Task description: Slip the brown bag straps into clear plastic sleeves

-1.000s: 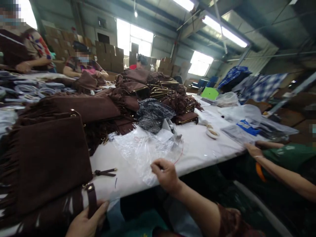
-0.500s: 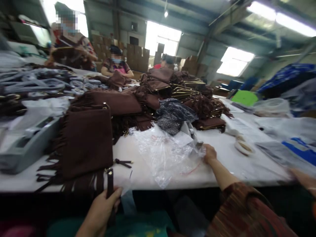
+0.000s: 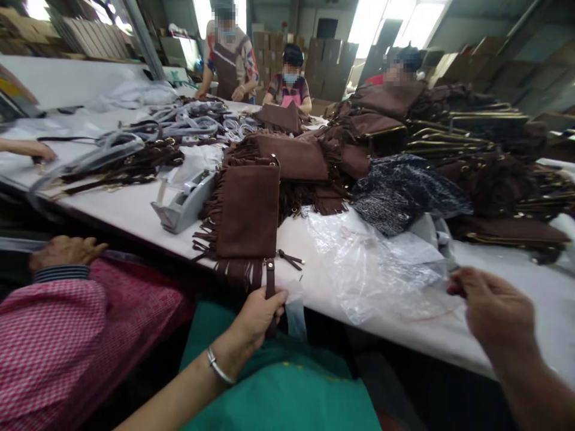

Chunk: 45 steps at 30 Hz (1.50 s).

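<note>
My left hand [image 3: 261, 312], a silver bangle on its wrist, is closed around a dark brown strap [image 3: 270, 275] at the table's near edge. The strap hangs from a brown fringed bag [image 3: 248, 209] lying flat, with a short zipper tassel [image 3: 291, 260] at its corner. My right hand [image 3: 498, 305] is pinched beside a grey tape dispenser [image 3: 426, 230]; whatever is between its fingertips is too small to make out. A crumpled clear plastic bag [image 3: 368, 263] lies between my hands.
Behind are heaped brown bags [image 3: 386, 102], a black plastic bag [image 3: 404, 185], and wrapped straps [image 3: 193, 123]. A second tape dispenser [image 3: 184, 203] stands left. A co-worker's hand [image 3: 65, 251] and pink checked sleeve [image 3: 49, 341] are close on my left; other people stand or sit across the table.
The view has swung left, bringing the co-worker's pink sleeve and hand into sight. My left hand still grips the strap; my right hand stays near the dispenser, its fingers pinched.
</note>
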Available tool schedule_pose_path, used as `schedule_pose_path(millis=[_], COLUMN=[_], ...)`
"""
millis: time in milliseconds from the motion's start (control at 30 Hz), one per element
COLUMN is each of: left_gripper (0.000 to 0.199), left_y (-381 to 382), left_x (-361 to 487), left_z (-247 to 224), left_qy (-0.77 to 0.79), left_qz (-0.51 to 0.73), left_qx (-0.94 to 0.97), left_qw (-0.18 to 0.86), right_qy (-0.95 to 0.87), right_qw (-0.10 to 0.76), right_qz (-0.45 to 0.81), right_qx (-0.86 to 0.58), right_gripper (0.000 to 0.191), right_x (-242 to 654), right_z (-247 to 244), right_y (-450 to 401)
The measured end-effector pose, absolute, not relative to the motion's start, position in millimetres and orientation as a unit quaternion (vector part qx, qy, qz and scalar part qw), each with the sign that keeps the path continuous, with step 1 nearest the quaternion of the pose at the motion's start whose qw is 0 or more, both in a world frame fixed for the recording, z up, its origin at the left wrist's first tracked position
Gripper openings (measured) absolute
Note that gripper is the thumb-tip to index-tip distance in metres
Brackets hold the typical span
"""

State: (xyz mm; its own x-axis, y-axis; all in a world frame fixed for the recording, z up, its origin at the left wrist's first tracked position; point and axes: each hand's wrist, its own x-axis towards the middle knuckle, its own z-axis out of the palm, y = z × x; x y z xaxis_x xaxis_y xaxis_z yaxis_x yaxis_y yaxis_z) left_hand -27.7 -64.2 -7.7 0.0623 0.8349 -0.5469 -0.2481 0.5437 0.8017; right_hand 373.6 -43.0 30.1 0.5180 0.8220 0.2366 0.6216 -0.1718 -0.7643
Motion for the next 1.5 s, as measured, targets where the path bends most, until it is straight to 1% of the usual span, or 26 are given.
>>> schedule_pose_path(millis=[33, 100, 133, 167, 233, 300, 367, 433, 600, 767, 833, 967, 1067, 1167, 1267, 1367, 1500], left_gripper=[0.032, 0.031, 0.03, 0.03, 0.031, 0.033, 0.034, 0.035, 0.036, 0.032, 0.032, 0.036, 0.036, 0.036, 0.034, 0.031, 0.028], left_y=[-64.6, -66.0, -66.9, -68.0, -70.7, -73.7, -77.2, -81.2, -88.9, -80.9, -74.5, -63.7, -58.8, -57.1, -59.0, -62.8, -65.3], left_x=[-27.3, -27.0, -27.2, -27.6, -29.0, -31.2, -34.4, -38.6, -54.6, -76.6, -82.9, -83.0, -74.1, -64.5, -56.9, -52.3, -52.8], left_z=[-8.6, -10.8, -11.9, -12.9, -14.2, -14.7, -14.8, -15.4, -14.5, 8.2, 18.8, 26.1, 23.4, 21.3, 20.3, 18.3, 13.3], left_qy=[0.553, 0.547, 0.544, 0.542, 0.538, 0.536, 0.534, 0.538, 0.544, 0.489, 0.48, 0.481, 0.493, 0.509, 0.509, 0.511, 0.544], left_qz=[0.4, 0.401, 0.4, 0.398, 0.396, 0.394, 0.392, 0.375, 0.284, 0.246, 0.263, 0.338, 0.392, 0.432, 0.448, 0.447, 0.44], left_qx=[0.263, 0.268, 0.273, 0.278, 0.289, 0.301, 0.324, 0.349, 0.376, 0.49, 0.479, 0.378, 0.327, 0.299, 0.303, 0.318, 0.36], left_qw=[0.682, 0.685, 0.685, 0.686, 0.685, 0.684, 0.675, 0.67, 0.694, 0.678, 0.687, 0.716, 0.705, 0.682, 0.67, 0.662, 0.616], right_qy=[-0.492, -0.57, -0.602, -0.623, -0.63, -0.605, -0.578, -0.57, -0.542, -0.505, -0.503, -0.535, -0.548, -0.524, -0.5, -0.495, -0.476], right_qw=[0.446, 0.394, 0.359, 0.332, 0.307, 0.295, 0.295, 0.298, 0.306, 0.31, 0.303, 0.296, 0.298, 0.286, 0.276, 0.285, 0.285], right_qz=[0.192, 0.36, 0.409, 0.443, 0.489, 0.524, 0.535, 0.52, 0.503, 0.521, 0.52, 0.525, 0.54, 0.567, 0.586, 0.592, 0.621], right_qx=[-0.723, -0.625, -0.585, -0.554, -0.52, -0.522, -0.541, -0.563, -0.6, -0.615, -0.62, -0.593, -0.565, -0.568, -0.574, -0.568, -0.554], right_gripper=[0.053, 0.049, 0.044, 0.041, 0.035, 0.03, 0.03, 0.029, 0.024, 0.024, 0.025, 0.023, 0.025, 0.024, 0.024, 0.024, 0.027], right_x=[335.6, 260.3, 226.6, 197.1, 153.5, 130.1, 122.8, 125.3, 135.4, 129.6, 127.1, 123.5, 120.4, 118.7, 119.0, 119.5, 120.1], right_z=[34.0, 34.8, 32.3, 28.5, 19.5, 10.9, 3.9, -1.3, -6.1, -3.9, -2.6, 0.5, 1.1, -1.7, -4.3, -4.8, -7.2], right_y=[-49.4, -58.6, -61.2, -62.5, -61.7, -58.4, -55.3, -54.3, -61.9, -70.8, -72.6, -74.9, -77.2, -79.9, -81.0, -80.6, -79.8])
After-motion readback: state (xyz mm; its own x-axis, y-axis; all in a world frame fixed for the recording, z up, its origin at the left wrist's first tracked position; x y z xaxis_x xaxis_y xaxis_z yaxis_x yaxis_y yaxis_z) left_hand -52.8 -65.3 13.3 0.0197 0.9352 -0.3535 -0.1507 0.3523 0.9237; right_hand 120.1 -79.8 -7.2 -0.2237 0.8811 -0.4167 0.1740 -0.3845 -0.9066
